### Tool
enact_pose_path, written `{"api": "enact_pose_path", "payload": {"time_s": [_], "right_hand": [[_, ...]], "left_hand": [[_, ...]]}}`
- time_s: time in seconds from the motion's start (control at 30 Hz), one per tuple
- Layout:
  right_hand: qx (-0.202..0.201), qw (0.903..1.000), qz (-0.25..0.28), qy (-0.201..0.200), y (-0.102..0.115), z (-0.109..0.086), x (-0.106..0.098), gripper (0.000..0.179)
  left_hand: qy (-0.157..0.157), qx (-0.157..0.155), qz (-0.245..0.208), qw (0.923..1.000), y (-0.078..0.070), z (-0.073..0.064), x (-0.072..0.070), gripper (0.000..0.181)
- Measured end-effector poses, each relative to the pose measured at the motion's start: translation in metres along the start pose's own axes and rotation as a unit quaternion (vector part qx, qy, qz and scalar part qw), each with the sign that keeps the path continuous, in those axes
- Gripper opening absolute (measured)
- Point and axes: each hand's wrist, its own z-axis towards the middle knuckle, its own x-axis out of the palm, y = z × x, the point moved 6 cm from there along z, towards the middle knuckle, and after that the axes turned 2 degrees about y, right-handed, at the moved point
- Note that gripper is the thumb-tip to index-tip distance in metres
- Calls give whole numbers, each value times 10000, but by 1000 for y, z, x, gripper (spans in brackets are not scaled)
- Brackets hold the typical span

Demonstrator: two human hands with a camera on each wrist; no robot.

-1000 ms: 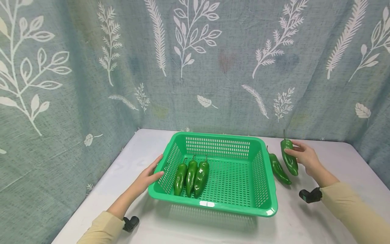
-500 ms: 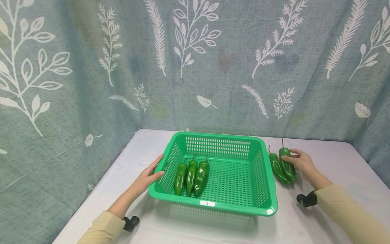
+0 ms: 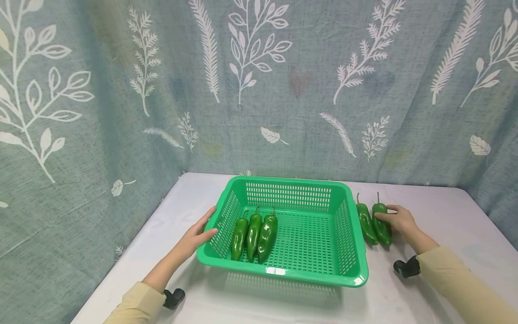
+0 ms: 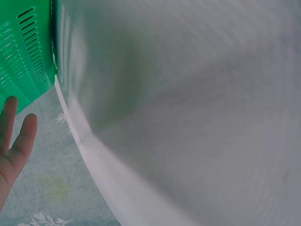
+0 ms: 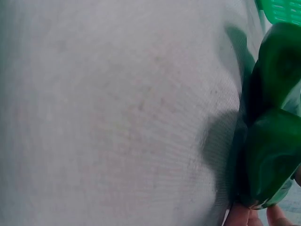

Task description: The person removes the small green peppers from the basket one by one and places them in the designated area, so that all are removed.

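A green plastic basket (image 3: 307,280) with slotted walls stands on the white table. Inside, on its left side, three long green peppers (image 3: 253,236) lie side by side with stems toward the back. My left hand (image 3: 191,240) rests at the basket's left wall, fingers straight and spread, as the left wrist view also shows. To the right of the basket, my right hand (image 3: 402,225) holds a green pepper (image 3: 382,230) between thumb and fingers, low over the table. Another green pepper (image 3: 366,225) lies just left of it, close by the basket's right wall. In the right wrist view the held pepper (image 5: 270,155) overlaps its neighbour.
A blue-green curtain (image 3: 299,126) with white leaf prints hangs behind and to the left of the white table (image 3: 449,216). A black wrist device (image 3: 174,298) sits near the left cuff, and another black device (image 3: 406,267) is under the right one.
My right hand has brought its pepper down and nearer to me, alongside the other loose pepper, which now lies straighter. My left hand and the basket have stayed in place.
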Motion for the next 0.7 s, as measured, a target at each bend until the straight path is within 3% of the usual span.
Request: {"api": "enact_pose_path", "payload": {"time_s": [0.7], "right_hand": [[138, 9997, -169, -84, 0, -4, -7, 83]], "left_hand": [[31, 31, 15, 10000, 1, 1, -1, 65]]}}
